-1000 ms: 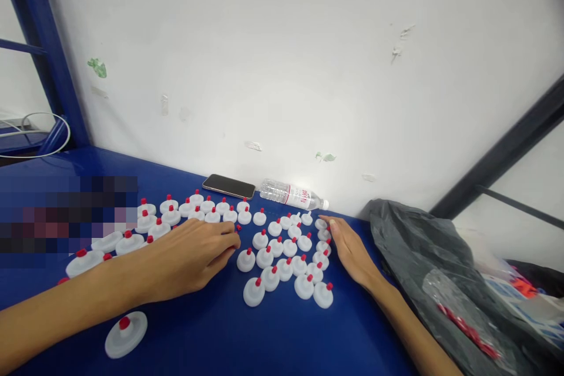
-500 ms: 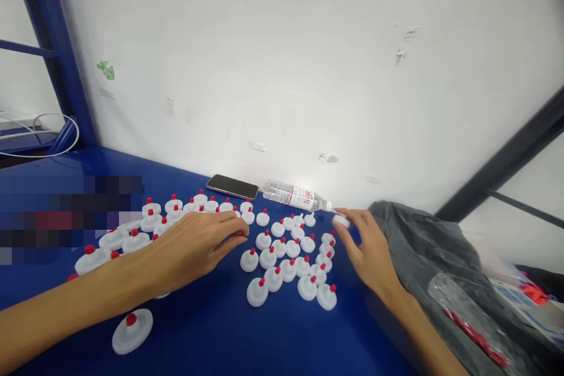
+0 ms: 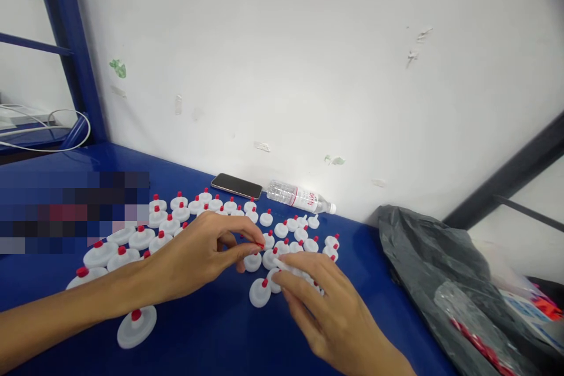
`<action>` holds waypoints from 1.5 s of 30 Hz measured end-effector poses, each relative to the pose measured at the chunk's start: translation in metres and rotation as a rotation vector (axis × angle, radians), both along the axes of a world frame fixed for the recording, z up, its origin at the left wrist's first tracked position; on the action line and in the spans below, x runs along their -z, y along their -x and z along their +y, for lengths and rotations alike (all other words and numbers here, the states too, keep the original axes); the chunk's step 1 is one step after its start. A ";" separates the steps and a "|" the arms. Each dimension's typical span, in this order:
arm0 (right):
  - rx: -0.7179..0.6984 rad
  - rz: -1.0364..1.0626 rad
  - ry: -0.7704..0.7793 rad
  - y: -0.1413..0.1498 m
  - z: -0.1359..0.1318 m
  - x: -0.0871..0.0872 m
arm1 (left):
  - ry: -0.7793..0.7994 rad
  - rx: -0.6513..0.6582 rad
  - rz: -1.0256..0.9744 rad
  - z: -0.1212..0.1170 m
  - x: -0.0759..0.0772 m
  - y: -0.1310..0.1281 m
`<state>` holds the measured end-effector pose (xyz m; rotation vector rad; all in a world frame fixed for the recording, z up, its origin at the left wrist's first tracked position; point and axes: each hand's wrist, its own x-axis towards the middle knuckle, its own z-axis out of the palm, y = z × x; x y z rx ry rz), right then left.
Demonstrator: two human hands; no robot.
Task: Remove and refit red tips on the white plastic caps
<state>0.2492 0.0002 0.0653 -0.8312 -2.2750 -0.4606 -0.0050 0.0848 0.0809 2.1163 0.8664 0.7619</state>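
Note:
My left hand (image 3: 211,247) pinches a small red cap (image 3: 260,245) between thumb and forefinger, above the middle of the table. Close to its right, my right hand (image 3: 324,296) grips a white nozzle lid (image 3: 291,268), whose narrow tip points toward the red cap. The cap and the lid's tip are apart. Around both hands stand many white lids with red caps on their nozzles, such as one lid (image 3: 259,294) below my fingers and another (image 3: 137,329) at the front left. An uncapped white lid (image 3: 313,222) stands behind my right hand.
A phone (image 3: 237,185) and a clear plastic bottle (image 3: 299,197) lie along the wall on the blue table (image 3: 189,335). To the right, a dark grey plastic bag (image 3: 409,258) carries a clear bag of red pieces (image 3: 480,341). A blue post (image 3: 83,59) rises at left.
My right hand has moved left and nearer with the white lid, toward my left hand. My left hand has shifted slightly right, and the red cap now shows in its fingers. The view has turned slightly.

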 end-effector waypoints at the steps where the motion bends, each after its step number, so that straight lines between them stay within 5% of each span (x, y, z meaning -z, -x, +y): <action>1: -0.015 0.002 0.008 0.001 0.000 0.001 | 0.023 0.017 0.002 -0.002 0.000 0.000; 16: -0.055 0.034 0.041 -0.001 -0.003 0.009 | -0.095 0.169 -0.110 -0.009 0.009 -0.006; 20: -0.046 0.109 0.020 -0.004 -0.005 0.011 | -0.371 0.188 -0.132 -0.008 0.013 -0.004; 26: -0.140 0.118 -0.078 0.002 -0.004 0.006 | -0.742 0.220 0.165 -0.014 0.008 0.002; 33: -0.155 0.145 -0.135 0.013 -0.011 0.001 | -0.567 0.366 0.289 -0.018 0.010 0.006; 45: -0.104 0.045 -0.182 0.013 -0.017 -0.004 | -0.546 0.357 0.432 -0.030 -0.003 0.005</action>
